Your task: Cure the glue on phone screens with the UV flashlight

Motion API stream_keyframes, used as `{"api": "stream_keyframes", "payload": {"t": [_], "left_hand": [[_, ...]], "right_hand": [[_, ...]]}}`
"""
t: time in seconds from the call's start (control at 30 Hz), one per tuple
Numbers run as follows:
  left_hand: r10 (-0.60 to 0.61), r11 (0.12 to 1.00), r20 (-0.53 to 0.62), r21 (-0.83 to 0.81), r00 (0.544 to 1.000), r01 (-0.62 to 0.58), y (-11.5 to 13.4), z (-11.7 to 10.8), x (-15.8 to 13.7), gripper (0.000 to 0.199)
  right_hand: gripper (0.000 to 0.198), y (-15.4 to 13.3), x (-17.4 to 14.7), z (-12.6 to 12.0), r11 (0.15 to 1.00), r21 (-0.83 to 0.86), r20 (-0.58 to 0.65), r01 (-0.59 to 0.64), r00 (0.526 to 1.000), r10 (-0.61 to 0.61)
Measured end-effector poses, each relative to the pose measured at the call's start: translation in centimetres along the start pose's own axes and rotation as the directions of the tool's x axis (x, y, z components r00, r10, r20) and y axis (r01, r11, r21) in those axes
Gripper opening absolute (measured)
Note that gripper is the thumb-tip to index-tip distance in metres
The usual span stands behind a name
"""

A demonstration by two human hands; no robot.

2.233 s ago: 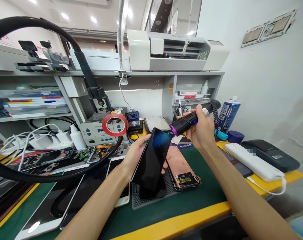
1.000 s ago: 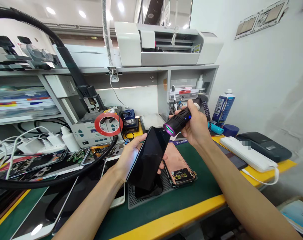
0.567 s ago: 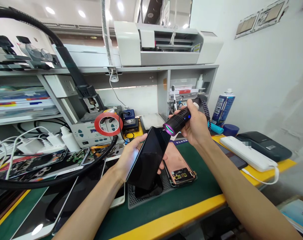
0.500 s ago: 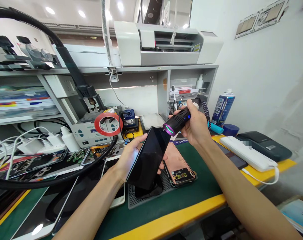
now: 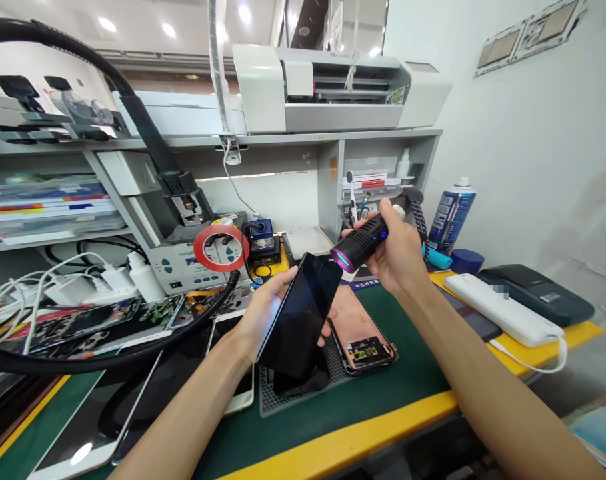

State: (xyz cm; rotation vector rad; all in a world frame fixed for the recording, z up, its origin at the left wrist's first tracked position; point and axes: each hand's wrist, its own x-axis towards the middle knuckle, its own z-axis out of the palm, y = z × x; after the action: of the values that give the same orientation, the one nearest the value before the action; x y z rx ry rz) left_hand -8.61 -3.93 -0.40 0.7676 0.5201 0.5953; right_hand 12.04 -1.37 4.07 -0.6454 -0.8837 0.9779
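My left hand (image 5: 267,303) is wrapped round a black smartphone (image 5: 297,317), tilted with its dark glass face towards me. My right hand (image 5: 395,247) grips a black UV flashlight (image 5: 360,245) with small blue lights on its side. Its glowing purple-rimmed head points at the phone's upper right edge, close to the glass; whether they touch I cannot tell. Below the phone lies another dark glossy piece (image 5: 303,380) on a grey perforated mat (image 5: 277,403). Beside it rests a copper-coloured phone screen part (image 5: 360,327) with its flex board showing.
A roll of red tape (image 5: 221,230) hangs before a grey soldering station (image 5: 183,270). Tablets (image 5: 97,413) and a white phone (image 5: 240,403) lie at left under a black hose (image 5: 133,360). At right are a white power strip (image 5: 503,310), a black case (image 5: 537,293) and a spray can (image 5: 453,213).
The whole view has shifted slightly, so everything sits a little further right. Both hands keep their holds, and the flashlight stays by the phone's upper edge.
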Motion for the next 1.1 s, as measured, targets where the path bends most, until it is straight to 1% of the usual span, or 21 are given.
{"api": "stream_keyframes", "payload": {"t": [0.17, 0.27, 0.4, 0.53, 0.67, 0.8, 0.87, 0.97, 1.1], "left_hand": [[0.019, 1.000, -0.113, -0.019, 0.993, -0.021, 0.1, 0.4, 0.4, 0.063], [0.002, 1.000, -0.126, -0.020, 0.992, -0.005, 0.0, 0.0, 0.6, 0.061], [-0.015, 1.000, -0.101, -0.022, 0.995, 0.013, -0.1, -0.3, 0.7, 0.061], [-0.057, 0.998, -0.085, -0.024, 0.995, 0.055, -0.1, -0.4, 0.8, 0.061], [-0.034, 0.999, -0.069, -0.043, 0.997, 0.032, 0.0, -0.7, 0.9, 0.059], [-0.054, 0.997, -0.053, -0.053, 0.997, 0.051, 0.1, -1.0, 0.9, 0.059], [-0.045, 0.997, -0.053, -0.063, 0.998, 0.042, 0.1, -1.0, 1.0, 0.058], [-0.003, 0.997, -0.071, -0.071, 0.998, -0.002, 0.1, -0.9, 1.0, 0.056], [0.016, 0.999, -0.062, -0.050, 0.998, -0.019, 0.0, -1.0, 1.1, 0.056]], "right_hand": [[0.039, -0.3, -0.7, 0.4, 0.988, -0.028, -0.009, 0.150, 0.989, -0.151], [0.036, -0.3, -1.1, 0.7, 0.982, -0.044, 0.014, 0.183, 0.983, -0.182], [0.039, 0.1, -1.4, 0.8, 0.986, -0.059, 0.054, 0.159, 0.986, -0.155], [0.042, 0.4, -1.6, 0.8, 0.983, -0.080, 0.087, 0.164, 0.984, -0.157], [0.041, 0.5, -1.9, 0.8, 0.988, -0.092, 0.084, 0.124, 0.990, -0.117], [0.041, 0.7, -2.3, 1.0, 0.989, -0.111, 0.094, 0.102, 0.991, -0.092], [0.041, 0.8, -2.4, 1.1, 0.991, -0.104, 0.104, 0.083, 0.992, -0.072], [0.040, 1.2, -2.8, 1.3, 0.996, -0.075, 0.128, 0.048, 0.991, -0.038], [0.039, 1.8, -3.5, 1.6, 0.994, -0.098, 0.217, 0.055, 0.976, -0.033]]}}
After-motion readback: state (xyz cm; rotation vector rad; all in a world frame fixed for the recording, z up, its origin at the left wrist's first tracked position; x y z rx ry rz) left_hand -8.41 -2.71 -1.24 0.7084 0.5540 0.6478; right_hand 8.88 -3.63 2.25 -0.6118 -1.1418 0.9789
